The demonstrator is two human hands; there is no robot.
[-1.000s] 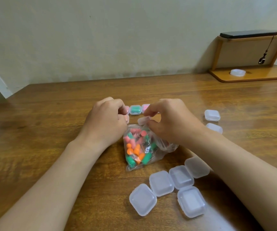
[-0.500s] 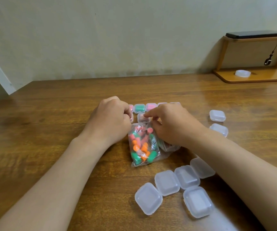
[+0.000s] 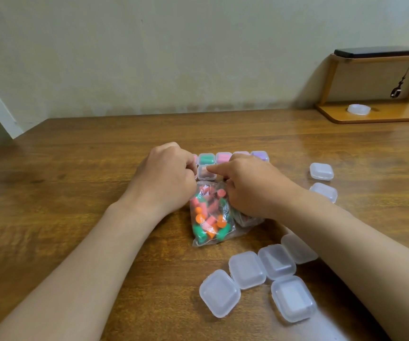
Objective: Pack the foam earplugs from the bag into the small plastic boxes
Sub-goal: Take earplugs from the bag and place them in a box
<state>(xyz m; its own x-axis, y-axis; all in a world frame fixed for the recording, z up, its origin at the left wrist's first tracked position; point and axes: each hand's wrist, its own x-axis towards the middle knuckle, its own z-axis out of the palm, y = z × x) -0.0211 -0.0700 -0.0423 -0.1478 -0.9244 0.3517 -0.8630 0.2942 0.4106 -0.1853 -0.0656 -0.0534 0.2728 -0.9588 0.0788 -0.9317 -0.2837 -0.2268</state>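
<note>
Both hands have shifted forward from the mouth of the bag to the small box just beyond it. From the head view, the left hand is curled against that box's left edge; whether its grip closes on the box is hidden. The right hand lays a straight index finger on the box, a loose grip holding nothing visible. Filled boxes line up behind, and empty boxes wait nearer on the surface. This looks like seating an earplug or pressing the lid; next probably comes snapping it closed, steadied from the left.
</note>
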